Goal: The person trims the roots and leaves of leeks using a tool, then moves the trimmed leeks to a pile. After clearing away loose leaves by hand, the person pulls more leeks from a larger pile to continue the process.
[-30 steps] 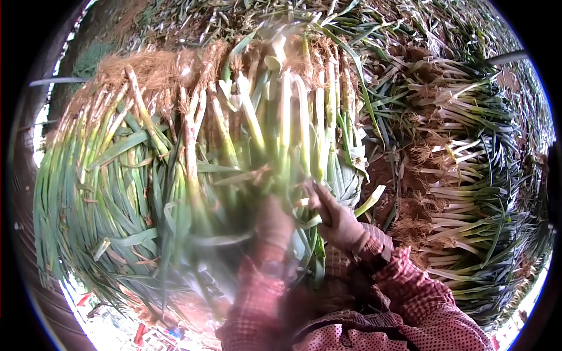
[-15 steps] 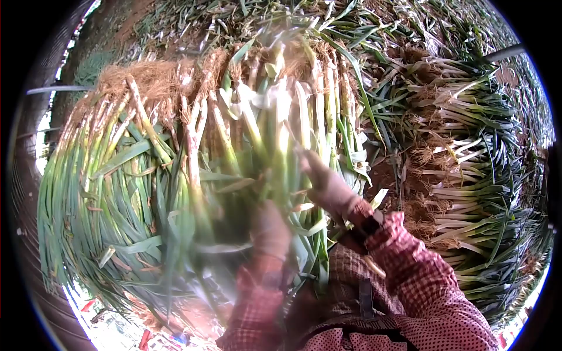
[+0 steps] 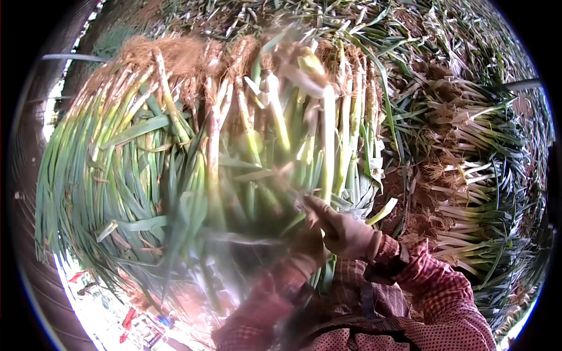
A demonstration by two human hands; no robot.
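A pale leek [image 3: 329,140] stands out in front of the pile, root end up, its lower part running down to both gloved hands. My left hand [image 3: 305,248], blurred, is closed around the leek's lower green part. Just above and to the right, my right hand [image 3: 345,228] has its fingers closed at the stalk, close against the left hand. A blurred, pale strip [image 3: 304,79] bends off at the leek's top. Behind the hands lies a wide pile of unpeeled leeks [image 3: 117,169], brown roots at the far side and green leaves toward me.
On the right, cleaned leeks [image 3: 462,175] lie in a row, with white shafts and roots facing the pile. Leaf scraps [image 3: 380,23] cover the ground at the back. A ribbed dark wall [image 3: 29,234] runs along the left edge. A smear blurs the picture's middle.
Both hands have moved down and to the right and come together. The leek has shifted right, and a strip now bends at its top. The view has also turned slightly.
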